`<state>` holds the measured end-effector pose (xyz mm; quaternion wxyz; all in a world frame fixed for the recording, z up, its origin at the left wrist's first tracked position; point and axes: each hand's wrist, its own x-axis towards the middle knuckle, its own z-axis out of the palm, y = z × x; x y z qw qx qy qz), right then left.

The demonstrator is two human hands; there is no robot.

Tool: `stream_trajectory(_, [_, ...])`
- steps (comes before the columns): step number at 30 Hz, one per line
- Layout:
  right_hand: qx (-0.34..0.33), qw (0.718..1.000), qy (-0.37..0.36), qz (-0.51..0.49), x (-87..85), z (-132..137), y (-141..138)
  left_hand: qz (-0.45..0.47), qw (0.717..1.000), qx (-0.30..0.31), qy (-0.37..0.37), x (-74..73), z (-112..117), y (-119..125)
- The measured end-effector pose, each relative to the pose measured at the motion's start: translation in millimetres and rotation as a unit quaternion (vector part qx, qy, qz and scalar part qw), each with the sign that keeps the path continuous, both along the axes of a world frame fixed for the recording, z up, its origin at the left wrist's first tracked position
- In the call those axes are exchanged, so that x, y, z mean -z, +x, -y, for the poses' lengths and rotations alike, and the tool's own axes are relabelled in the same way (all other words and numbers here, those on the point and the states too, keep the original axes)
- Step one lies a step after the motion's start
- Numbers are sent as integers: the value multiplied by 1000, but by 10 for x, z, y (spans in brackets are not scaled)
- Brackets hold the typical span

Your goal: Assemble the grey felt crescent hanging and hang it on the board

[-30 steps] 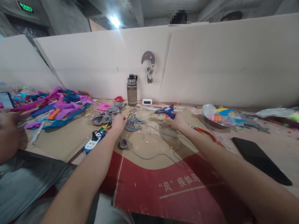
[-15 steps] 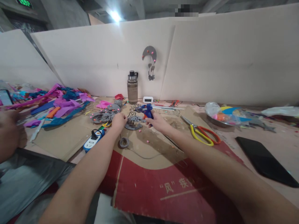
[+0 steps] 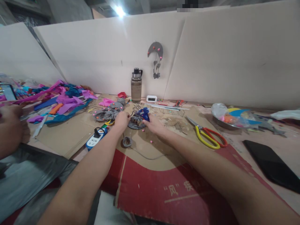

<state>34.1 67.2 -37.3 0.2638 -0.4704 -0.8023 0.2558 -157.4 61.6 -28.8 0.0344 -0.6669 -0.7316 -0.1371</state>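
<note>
My right hand (image 3: pixel 153 124) grips a blue glue gun (image 3: pixel 143 113) and holds its tip down at a grey felt piece (image 3: pixel 135 122) lying on the cardboard sheet (image 3: pixel 145 150). My left hand (image 3: pixel 122 120) is closed in a pinch at the left edge of that grey piece. More grey felt cut-outs (image 3: pixel 106 113) lie just left of it. The gun's grey cord (image 3: pixel 145 156) trails across the cardboard toward me, past a small grey roll (image 3: pixel 127 141).
Yellow and orange scissors (image 3: pixel 206 136) lie to the right. A black phone (image 3: pixel 273 164) sits far right, near a bowl of coloured bits (image 3: pixel 231 117). A power strip (image 3: pixel 96 139), bottle (image 3: pixel 136 86), white clock (image 3: pixel 151 99) and coloured scraps (image 3: pixel 61 103) surround. Another person's hand (image 3: pixel 11 125) is at the left.
My right hand picked up the glue gun from the right of the cardboard and carried it left to the grey felt piece. The left hand stayed on the piece.
</note>
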Motion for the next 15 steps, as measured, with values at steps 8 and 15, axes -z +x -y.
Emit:
stream_trajectory(8, [20,999,-35,-33,14,24,-11,21,1000,-13,2,40,-34,-26])
stream_trajectory(15, [8,999,-34,-38,8,36,-12,29,999,-14,-1,27,-45,-27])
